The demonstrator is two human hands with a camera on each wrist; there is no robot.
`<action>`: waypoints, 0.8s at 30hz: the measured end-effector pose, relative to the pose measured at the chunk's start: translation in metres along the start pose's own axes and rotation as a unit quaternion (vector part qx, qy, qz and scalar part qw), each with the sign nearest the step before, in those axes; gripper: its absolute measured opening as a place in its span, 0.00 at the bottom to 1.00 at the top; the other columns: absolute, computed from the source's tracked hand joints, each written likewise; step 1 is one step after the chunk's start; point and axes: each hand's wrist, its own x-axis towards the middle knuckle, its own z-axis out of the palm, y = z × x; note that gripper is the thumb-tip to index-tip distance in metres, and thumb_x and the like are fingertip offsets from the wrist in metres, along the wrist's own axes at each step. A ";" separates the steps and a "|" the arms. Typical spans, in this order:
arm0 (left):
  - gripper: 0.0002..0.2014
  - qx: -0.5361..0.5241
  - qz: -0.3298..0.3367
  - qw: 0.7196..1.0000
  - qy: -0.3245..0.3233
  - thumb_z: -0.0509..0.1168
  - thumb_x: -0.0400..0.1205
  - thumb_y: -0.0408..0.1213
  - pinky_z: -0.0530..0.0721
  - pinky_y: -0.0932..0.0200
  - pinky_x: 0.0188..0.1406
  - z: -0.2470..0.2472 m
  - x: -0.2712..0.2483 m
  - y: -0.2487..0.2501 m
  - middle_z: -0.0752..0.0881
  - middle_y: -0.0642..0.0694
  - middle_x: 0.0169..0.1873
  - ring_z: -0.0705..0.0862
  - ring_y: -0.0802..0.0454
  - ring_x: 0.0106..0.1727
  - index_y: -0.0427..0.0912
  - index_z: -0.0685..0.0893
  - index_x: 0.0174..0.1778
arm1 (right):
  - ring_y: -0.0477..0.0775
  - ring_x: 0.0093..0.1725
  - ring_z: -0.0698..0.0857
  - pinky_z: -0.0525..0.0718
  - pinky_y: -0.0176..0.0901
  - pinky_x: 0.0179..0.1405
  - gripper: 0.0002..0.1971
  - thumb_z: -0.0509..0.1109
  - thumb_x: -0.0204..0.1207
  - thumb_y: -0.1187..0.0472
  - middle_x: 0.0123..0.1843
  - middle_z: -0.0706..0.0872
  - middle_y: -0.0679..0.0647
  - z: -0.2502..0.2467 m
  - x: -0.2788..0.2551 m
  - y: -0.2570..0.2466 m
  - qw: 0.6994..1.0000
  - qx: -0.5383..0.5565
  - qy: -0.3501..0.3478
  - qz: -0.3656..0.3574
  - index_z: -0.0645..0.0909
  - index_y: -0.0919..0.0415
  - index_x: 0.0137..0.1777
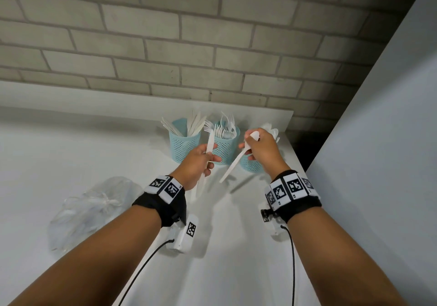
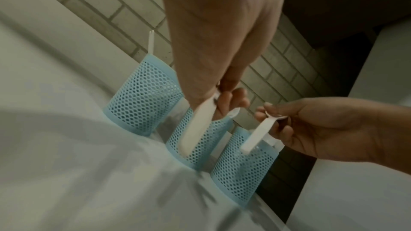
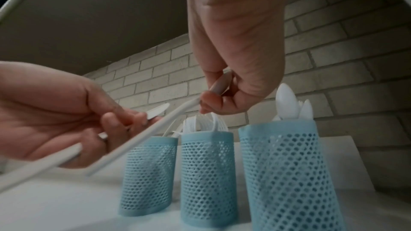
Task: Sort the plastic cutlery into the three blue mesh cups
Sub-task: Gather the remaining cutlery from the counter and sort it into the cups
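Head view shows the left hand (image 1: 197, 164) pinching a white plastic knife (image 1: 208, 149), blade up, its long axis near upright, just in front of the left blue mesh cup of knives (image 1: 183, 148); the right hand (image 1: 261, 151) pinches a white plastic spoon (image 1: 238, 158) by its bowl, handle slanting down toward the person, above the right blue mesh cup of spoons (image 3: 286, 173); the middle blue mesh cup of forks (image 1: 227, 149) stands between; the white desk (image 1: 94, 154) edge lies just right, so open room is leftward.

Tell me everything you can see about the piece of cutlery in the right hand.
The spoon is white plastic, with a long flat handle and a rounded bowl. The right hand grips it at the bowl end, fingers curled round it. It hangs tilted in the air, handle slanting down toward the person, touching nothing else, in front of the right cup that holds spoons.
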 end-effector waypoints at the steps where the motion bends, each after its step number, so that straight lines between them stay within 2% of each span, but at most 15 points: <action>1: 0.13 0.001 0.006 1.000 0.001 0.50 0.88 0.34 0.65 0.64 0.27 -0.002 0.001 0.003 0.78 0.46 0.36 0.68 0.56 0.30 0.43 0.74 0.65 | 0.49 0.34 0.83 0.80 0.37 0.30 0.07 0.58 0.83 0.65 0.40 0.86 0.56 -0.004 0.005 -0.002 1.000 -0.008 0.023 -0.014 0.76 0.55 0.46; 3: 0.13 0.010 0.034 0.999 0.001 0.46 0.89 0.41 0.62 0.64 0.27 -0.007 0.004 0.011 0.74 0.48 0.34 0.65 0.57 0.29 0.49 0.74 0.61 | 0.52 0.37 0.84 0.83 0.41 0.34 0.09 0.58 0.83 0.64 0.42 0.87 0.56 -0.014 0.013 -0.009 0.992 -0.015 0.109 -0.062 0.75 0.53 0.44; 5: 0.12 0.002 0.071 0.997 0.013 0.45 0.89 0.43 0.62 0.67 0.23 -0.013 0.009 0.019 0.71 0.49 0.31 0.64 0.59 0.26 0.52 0.75 0.56 | 0.54 0.40 0.85 0.84 0.44 0.41 0.07 0.56 0.85 0.59 0.45 0.88 0.56 -0.024 0.018 -0.017 0.971 -0.017 0.204 -0.120 0.75 0.56 0.48; 7: 0.12 -0.021 0.115 0.992 0.038 0.46 0.89 0.40 0.63 0.69 0.20 -0.020 0.015 0.026 0.71 0.49 0.29 0.65 0.61 0.23 0.50 0.75 0.59 | 0.53 0.43 0.86 0.84 0.44 0.44 0.12 0.53 0.86 0.55 0.47 0.87 0.56 -0.031 0.023 -0.020 0.949 -0.037 0.266 -0.163 0.76 0.60 0.51; 9: 0.13 -0.039 0.159 0.984 0.074 0.46 0.89 0.35 0.69 0.68 0.25 -0.024 0.019 0.034 0.73 0.48 0.30 0.70 0.62 0.24 0.47 0.72 0.65 | 0.53 0.44 0.85 0.83 0.44 0.44 0.16 0.51 0.87 0.54 0.49 0.87 0.57 -0.033 0.029 -0.016 0.935 -0.063 0.296 -0.188 0.77 0.63 0.53; 13: 0.13 -0.092 0.213 0.967 0.109 0.48 0.88 0.29 0.79 0.64 0.41 -0.035 0.025 0.053 0.81 0.46 0.39 0.81 0.57 0.39 0.48 0.68 0.64 | 0.59 0.52 0.83 0.78 0.44 0.47 0.18 0.52 0.87 0.54 0.52 0.86 0.60 -0.028 0.042 0.007 0.923 -0.184 0.269 -0.206 0.80 0.64 0.56; 15: 0.17 -0.089 0.236 0.962 0.108 0.49 0.87 0.26 0.81 0.58 0.51 -0.043 0.027 0.060 0.84 0.47 0.44 0.84 0.57 0.49 0.51 0.66 0.66 | 0.63 0.61 0.76 0.72 0.48 0.57 0.18 0.51 0.86 0.54 0.61 0.83 0.62 -0.024 0.045 0.021 0.906 -0.301 0.236 -0.180 0.81 0.60 0.61; 16: 0.20 -0.083 0.246 0.960 0.108 0.50 0.86 0.24 0.80 0.55 0.54 -0.047 0.028 0.062 0.85 0.47 0.46 0.85 0.57 0.53 0.53 0.66 0.66 | 0.64 0.67 0.71 0.69 0.52 0.63 0.18 0.51 0.86 0.53 0.68 0.78 0.63 -0.022 0.045 0.028 0.901 -0.352 0.211 -0.141 0.80 0.57 0.64; 17: 0.22 -0.077 0.253 0.958 0.112 0.50 0.85 0.22 0.80 0.53 0.55 -0.051 0.029 0.065 0.86 0.48 0.47 0.85 0.57 0.56 0.55 0.67 0.66 | 0.65 0.72 0.66 0.65 0.55 0.68 0.19 0.51 0.86 0.52 0.75 0.72 0.63 -0.021 0.044 0.033 0.898 -0.386 0.187 -0.099 0.79 0.53 0.67; 19: 0.23 -0.081 0.264 0.951 0.138 0.51 0.84 0.21 0.80 0.53 0.53 -0.057 0.032 0.071 0.87 0.48 0.46 0.85 0.56 0.58 0.56 0.72 0.62 | 0.65 0.77 0.58 0.60 0.58 0.73 0.19 0.51 0.86 0.51 0.81 0.61 0.61 -0.019 0.043 0.039 0.896 -0.408 0.166 -0.053 0.76 0.48 0.71; 22: 0.17 -0.098 0.287 0.934 0.187 0.54 0.84 0.24 0.79 0.52 0.51 -0.060 0.039 0.076 0.88 0.52 0.41 0.86 0.54 0.55 0.55 0.77 0.51 | 0.65 0.79 0.55 0.58 0.60 0.75 0.19 0.52 0.85 0.51 0.83 0.55 0.60 -0.019 0.044 0.035 0.892 -0.420 0.161 -0.047 0.73 0.46 0.74; 24: 0.14 -0.072 0.305 0.926 0.211 0.56 0.84 0.27 0.78 0.53 0.48 -0.060 0.043 0.073 0.89 0.54 0.37 0.86 0.57 0.52 0.54 0.77 0.48 | 0.65 0.79 0.54 0.58 0.59 0.75 0.20 0.53 0.85 0.52 0.84 0.53 0.60 -0.018 0.044 0.031 0.891 -0.426 0.153 -0.036 0.71 0.46 0.75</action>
